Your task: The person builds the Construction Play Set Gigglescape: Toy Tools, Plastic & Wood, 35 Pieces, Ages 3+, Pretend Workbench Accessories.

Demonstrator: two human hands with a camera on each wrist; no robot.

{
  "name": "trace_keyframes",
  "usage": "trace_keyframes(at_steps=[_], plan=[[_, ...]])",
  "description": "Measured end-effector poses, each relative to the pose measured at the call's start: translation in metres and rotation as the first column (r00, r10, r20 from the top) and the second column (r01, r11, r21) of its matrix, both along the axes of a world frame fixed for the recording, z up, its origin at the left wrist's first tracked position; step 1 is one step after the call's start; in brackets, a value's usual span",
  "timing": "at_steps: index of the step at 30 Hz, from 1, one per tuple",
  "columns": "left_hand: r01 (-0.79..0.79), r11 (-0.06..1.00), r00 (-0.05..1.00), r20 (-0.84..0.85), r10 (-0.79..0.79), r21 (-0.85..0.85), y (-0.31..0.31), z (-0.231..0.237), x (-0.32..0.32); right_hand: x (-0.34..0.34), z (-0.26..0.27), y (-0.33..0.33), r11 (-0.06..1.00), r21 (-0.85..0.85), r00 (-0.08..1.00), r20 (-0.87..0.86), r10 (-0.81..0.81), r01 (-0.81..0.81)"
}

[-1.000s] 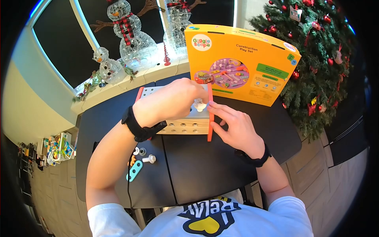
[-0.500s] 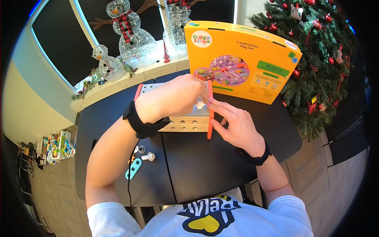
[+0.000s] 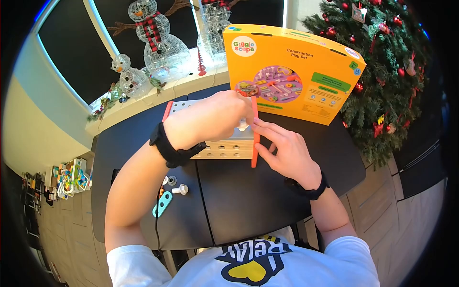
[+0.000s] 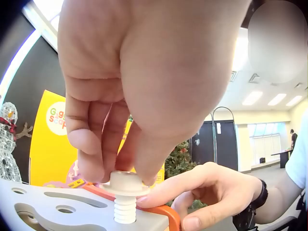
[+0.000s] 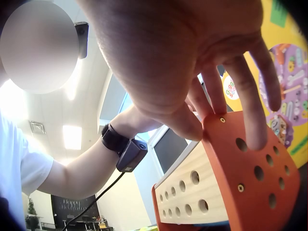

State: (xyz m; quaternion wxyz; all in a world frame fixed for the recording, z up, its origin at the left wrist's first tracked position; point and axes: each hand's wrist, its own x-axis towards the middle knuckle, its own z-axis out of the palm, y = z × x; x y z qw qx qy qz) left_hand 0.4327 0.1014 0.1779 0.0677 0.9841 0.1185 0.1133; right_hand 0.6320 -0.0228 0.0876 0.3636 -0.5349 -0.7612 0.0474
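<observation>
a windowsill [image 3: 184, 83] with wire snowmen, the tallest [image 3: 165, 55] cut off by the top edge, runs behind a black table [image 3: 253, 205]; a christmas tree [image 3: 380, 91] at the right is cropped too. on the table stands a yellow giggle scape construction play set box [image 3: 291, 55], its small print too fine to read and its lower left corner covered by the toy workbench [image 3: 222, 150] and the hands.

the left hand [image 3: 210, 117] pinches the head of a white plastic bolt [image 4: 126, 188], which stands upright in the workbench's grey top beside the orange end panel [image 3: 255, 152]. part of the thread shows above the surface; the lower end is out of sight. in the head view this hand hides much of the top and its own fingertips.

the right hand [image 3: 289, 150] rests on the end panel, fingers fairly straight and spread over the outer face, thumb near the front edge, index fingertip close by the bolt; whether they touch is unclear.

near the left forearm lie a second white bolt [image 3: 180, 190], a turquoise three-hole strip [image 3: 162, 204] and a grey nut [image 3: 172, 180], with an orange piece [image 3: 161, 192] partly hidden by a black cable [image 3: 156, 227]
</observation>
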Motion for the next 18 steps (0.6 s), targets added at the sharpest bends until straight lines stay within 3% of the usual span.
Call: trace_keyframes(at_steps=[2,5,8,11,17,18], plan=[[0.072,0.997,0.996,0.05,-0.07,-0.034,0.004,-0.001,-0.001,0.0,-0.001,0.0,1.0,-0.002,1.0,0.005,-0.002,0.002],[0.02,0.992,0.995,0.103,-0.007,-0.124,-0.008,0.012,-0.001,-0.001,0.001,0.0,1.0,-0.02,1.0,-0.001,-0.005,0.004],[-0.193,0.981,0.981,-0.014,0.192,-0.016,-0.011,0.016,0.003,0.0,-0.002,0.001,1.0,-0.009,1.0,0.001,-0.006,0.006],[-0.254,0.963,0.946,-0.182,0.267,0.089,-0.01,0.01,0.008,-0.002,0.003,-0.001,0.998,-0.058,1.0,-0.008,-0.015,0.014],[0.081,0.995,0.993,0.095,-0.076,-0.059,0.006,-0.005,0.0,0.0,-0.004,0.001,1.0,0.008,1.0,-0.01,0.004,-0.004],[0.055,0.996,0.993,0.103,-0.049,-0.064,0.006,-0.006,-0.001,0.001,-0.004,0.002,0.999,0.033,1.0,-0.002,0.012,-0.012]])
